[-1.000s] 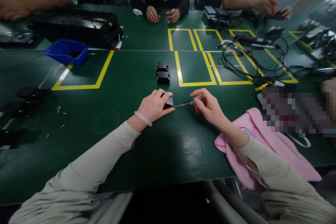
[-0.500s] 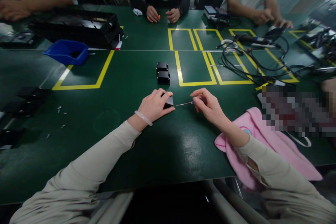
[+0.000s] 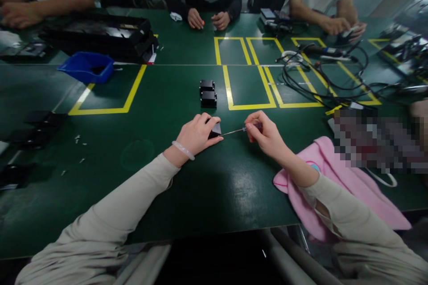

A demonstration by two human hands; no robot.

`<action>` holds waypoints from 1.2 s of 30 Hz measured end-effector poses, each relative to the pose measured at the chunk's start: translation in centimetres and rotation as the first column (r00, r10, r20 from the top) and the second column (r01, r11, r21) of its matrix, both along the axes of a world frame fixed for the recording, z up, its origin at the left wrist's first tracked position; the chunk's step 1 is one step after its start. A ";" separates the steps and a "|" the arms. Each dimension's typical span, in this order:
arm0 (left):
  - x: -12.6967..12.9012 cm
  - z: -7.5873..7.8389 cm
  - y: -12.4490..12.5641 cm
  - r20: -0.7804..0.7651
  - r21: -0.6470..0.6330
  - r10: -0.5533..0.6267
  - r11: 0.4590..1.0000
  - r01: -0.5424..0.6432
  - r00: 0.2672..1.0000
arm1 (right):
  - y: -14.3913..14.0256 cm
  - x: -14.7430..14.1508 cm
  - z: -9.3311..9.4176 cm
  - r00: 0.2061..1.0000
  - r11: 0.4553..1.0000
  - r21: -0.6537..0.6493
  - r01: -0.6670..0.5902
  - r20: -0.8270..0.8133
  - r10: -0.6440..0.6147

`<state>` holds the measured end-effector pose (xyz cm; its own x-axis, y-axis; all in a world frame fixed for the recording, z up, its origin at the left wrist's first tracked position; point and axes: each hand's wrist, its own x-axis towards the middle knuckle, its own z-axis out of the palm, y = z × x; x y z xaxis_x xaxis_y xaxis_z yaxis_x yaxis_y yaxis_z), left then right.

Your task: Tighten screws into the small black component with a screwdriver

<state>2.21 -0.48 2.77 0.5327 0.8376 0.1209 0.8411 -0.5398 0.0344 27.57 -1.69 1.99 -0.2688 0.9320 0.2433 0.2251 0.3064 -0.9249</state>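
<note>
My left hand (image 3: 198, 134) is closed round a small black box (image 3: 216, 129) on the green table, its fingers over the top and the thumb along the near side. In my right hand (image 3: 262, 132) is a screwdriver (image 3: 234, 132), gripped by its handle. Its thin metal shaft points left and its tip meets the right side of the box, low down. Two more black boxes (image 3: 207, 93) with small silvery bits at their sides stand just beyond my left hand, one behind the other.
A blue bin (image 3: 88, 67) and a long black tray (image 3: 100, 35) lie far left. Loose screws (image 3: 79, 139) and black parts (image 3: 36, 129) are nearer. Right are tangled cables (image 3: 301, 71) and a pink cloth (image 3: 334, 178). Co-workers' hands (image 3: 209, 18) rest across the table.
The fingers of my right hand have shifted slightly on the screwdriver handle. My left hand and the box have stayed put. Across the table at right, a co-worker's hands have drawn together.
</note>
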 end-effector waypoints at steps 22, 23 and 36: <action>0.1 -0.1 0.0 -0.002 0.005 0.000 1.000 0.000 1.000 | -0.1 -0.2 -0.1 0.999 1.000 0.003 0.008 -0.040 -0.008; 0.1 0.0 0.0 -0.002 0.004 0.001 1.000 -0.001 1.000 | -0.1 -0.2 0.0 0.999 1.000 0.004 0.009 -0.041 -0.009; 0.1 0.2 0.0 -0.007 -0.010 0.006 1.000 -0.006 1.000 | -0.1 -0.3 0.2 1.000 1.000 0.003 0.012 -0.024 -0.012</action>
<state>2.33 -0.53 2.99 0.5287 0.8419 0.1082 0.8444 -0.5346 0.0337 27.26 -1.79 2.15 -0.2515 0.9344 0.2523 0.2063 0.3064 -0.9293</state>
